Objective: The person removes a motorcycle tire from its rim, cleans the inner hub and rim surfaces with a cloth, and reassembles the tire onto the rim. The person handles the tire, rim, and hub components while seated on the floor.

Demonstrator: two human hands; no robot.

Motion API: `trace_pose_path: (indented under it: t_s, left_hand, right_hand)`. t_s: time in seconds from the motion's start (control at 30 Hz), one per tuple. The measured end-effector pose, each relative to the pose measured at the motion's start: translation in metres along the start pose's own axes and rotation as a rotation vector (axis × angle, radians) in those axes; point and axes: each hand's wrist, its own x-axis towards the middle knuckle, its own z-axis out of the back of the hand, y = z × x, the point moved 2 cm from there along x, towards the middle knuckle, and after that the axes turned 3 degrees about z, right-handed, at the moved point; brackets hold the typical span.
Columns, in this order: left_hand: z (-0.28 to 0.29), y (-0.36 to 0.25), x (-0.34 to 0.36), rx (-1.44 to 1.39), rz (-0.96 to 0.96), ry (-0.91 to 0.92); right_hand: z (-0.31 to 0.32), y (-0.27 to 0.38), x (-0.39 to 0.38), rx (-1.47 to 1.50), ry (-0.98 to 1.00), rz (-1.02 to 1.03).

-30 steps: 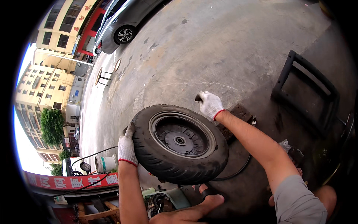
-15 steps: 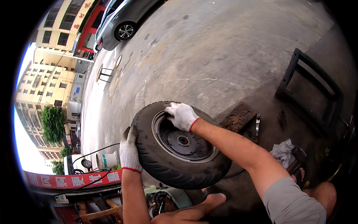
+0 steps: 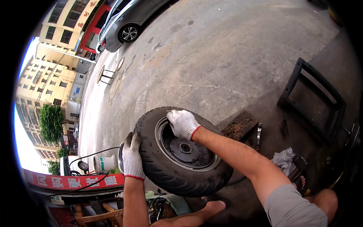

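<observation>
A scooter wheel with a black treaded tire (image 3: 181, 183) and a dark metal hub (image 3: 194, 155) is tilted up in front of me. My left hand (image 3: 133, 155), in a white glove with grey fingertips, is closed on the tire's left side. My right hand (image 3: 181, 123), gloved likewise, has its fingers curled over the upper inner edge of the rim; their tips are mostly hidden. A curved silver object shows behind my left hand, too hidden to name.
A rusty plate (image 3: 238, 123), a metal tool (image 3: 259, 134), a rag (image 3: 281, 159) and a black frame (image 3: 291, 83) lie rightward on the concrete. Below are assorted parts (image 3: 160, 210); at left, a red sign (image 3: 87, 181) and bucket (image 3: 104, 163). A car (image 3: 126, 26) stands beyond.
My right hand has come from above the wheel's right side down and left onto the rim's upper edge. The wheel has shifted slightly; my left hand stays on the tire.
</observation>
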Motion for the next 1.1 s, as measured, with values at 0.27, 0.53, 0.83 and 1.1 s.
trace_pose_path:
  t_s: [0.27,0.53,0.83,1.1]
  left_hand:
    - [0.008,0.009,-0.004,-0.012,0.014,-0.007]
    - [0.014,0.009,0.003,0.002,0.096,-0.049]
    - [0.007,0.009,0.010,-0.265,0.178,0.050]
    - [-0.003,-0.002,0.004,-0.130,0.113,0.018]
  right_hand:
    - [0.028,-0.117,0.008,1.425,-0.607,-1.018]
    - [0.008,-0.144,-0.045,0.932,-0.292,-0.876]
    - [-0.030,-0.012,-0.023,1.310,0.373,-0.745]
    - [-0.052,-0.031,0.001,0.947,0.192,-0.458]
